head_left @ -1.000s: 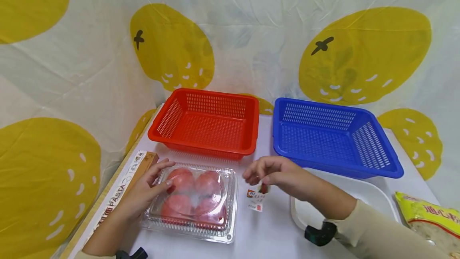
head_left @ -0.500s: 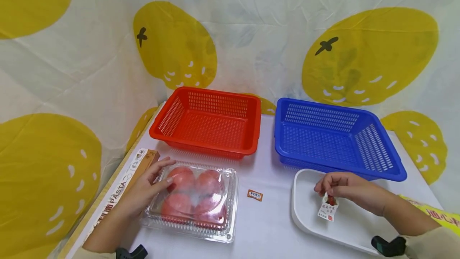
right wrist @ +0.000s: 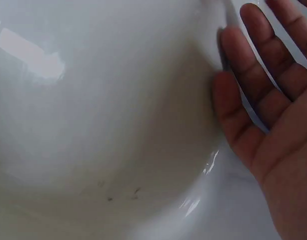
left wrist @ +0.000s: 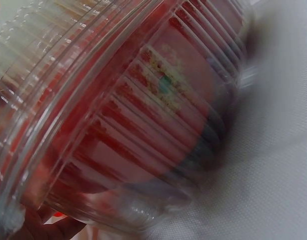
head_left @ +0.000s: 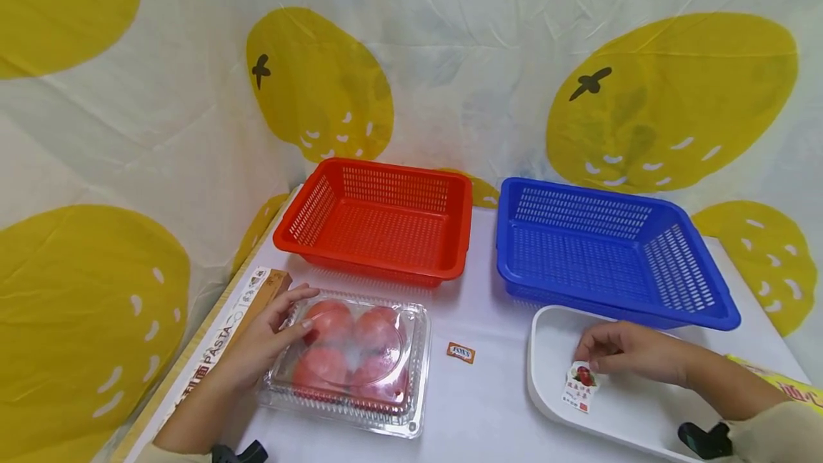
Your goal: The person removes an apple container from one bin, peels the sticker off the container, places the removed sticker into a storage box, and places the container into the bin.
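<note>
While a clear container (head_left: 347,359), set toward the left edge of the tabletop (head_left: 479,406), is touched by the relaxed fingers of the left hand (head_left: 273,341), a small printed packet (head_left: 580,388) is pinched at its upper edge by the right hand (head_left: 633,352), within the white tray (head_left: 643,409), near its left rim. Seemingly light and pliable, the packet is best held at that edge; the smooth container, probably heavier, by opposite sides.

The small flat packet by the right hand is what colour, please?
The packet is mainly white with red markings, clearest in the head view.
</note>
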Demonstrator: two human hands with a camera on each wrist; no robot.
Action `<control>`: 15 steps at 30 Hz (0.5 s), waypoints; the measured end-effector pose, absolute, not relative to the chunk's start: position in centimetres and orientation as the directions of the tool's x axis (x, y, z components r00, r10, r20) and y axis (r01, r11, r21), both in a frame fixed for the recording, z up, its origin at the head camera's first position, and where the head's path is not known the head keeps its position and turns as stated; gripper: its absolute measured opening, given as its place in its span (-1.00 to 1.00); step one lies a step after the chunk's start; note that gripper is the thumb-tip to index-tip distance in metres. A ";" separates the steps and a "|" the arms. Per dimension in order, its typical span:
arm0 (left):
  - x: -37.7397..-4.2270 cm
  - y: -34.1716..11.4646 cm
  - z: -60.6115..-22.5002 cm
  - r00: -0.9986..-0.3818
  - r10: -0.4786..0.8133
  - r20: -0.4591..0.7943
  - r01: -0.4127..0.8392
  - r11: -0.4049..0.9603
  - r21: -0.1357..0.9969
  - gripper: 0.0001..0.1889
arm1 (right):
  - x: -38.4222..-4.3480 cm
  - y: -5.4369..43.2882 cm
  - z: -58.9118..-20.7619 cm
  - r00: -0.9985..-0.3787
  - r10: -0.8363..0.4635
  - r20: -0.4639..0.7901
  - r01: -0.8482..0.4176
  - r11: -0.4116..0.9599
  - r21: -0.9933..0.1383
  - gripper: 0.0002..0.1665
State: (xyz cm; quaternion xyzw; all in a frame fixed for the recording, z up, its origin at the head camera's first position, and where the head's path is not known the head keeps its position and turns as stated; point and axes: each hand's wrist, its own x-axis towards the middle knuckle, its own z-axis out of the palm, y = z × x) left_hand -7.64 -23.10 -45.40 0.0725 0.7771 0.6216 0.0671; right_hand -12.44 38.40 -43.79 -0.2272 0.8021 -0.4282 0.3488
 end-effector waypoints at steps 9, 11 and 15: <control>-7.5 -23.1 -45.0 -0.983 0.184 -0.003 0.040 0.228 0.973 -0.44 | -11.3 38.3 -43.9 -0.696 -0.706 -0.134 -0.449 0.573 -0.685 -0.73; -7.5 -23.3 -44.8 -0.983 0.185 0.005 0.052 0.250 0.967 -0.44 | -11.1 38.0 -43.8 -0.707 -0.691 -0.150 -0.465 0.614 -0.638 -0.71; -7.6 -23.5 -44.4 -0.976 0.216 0.013 0.074 0.277 0.958 -0.44 | -10.9 37.4 -43.1 -0.714 -0.667 -0.213 -0.463 0.677 -0.572 -0.61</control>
